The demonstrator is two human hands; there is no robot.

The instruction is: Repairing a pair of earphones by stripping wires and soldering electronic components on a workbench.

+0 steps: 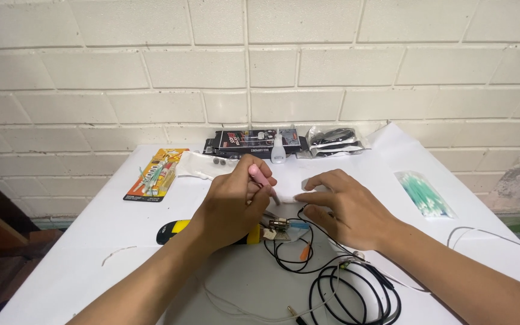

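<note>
My left hand [233, 201] is closed around a thin pink tool [261, 179], its tip pointing down toward a small metal part [279, 224] on the white table [121, 222]. My right hand [344, 207] lies flat beside it, fingers pressing on a white piece of paper or cloth [299, 195] just right of the tool. A black and yellow tool [173, 230] lies partly hidden under my left wrist. Black cable [347, 289] coils in front of my right hand.
An orange blister pack [154, 174] lies at the left. A black box [254, 143], a small white bottle [278, 149] and a clear bag with black contents [335, 139] stand along the brick wall. A bag of green cotton swabs [424, 194] lies right. A grey wire [489, 235] trails at the right edge.
</note>
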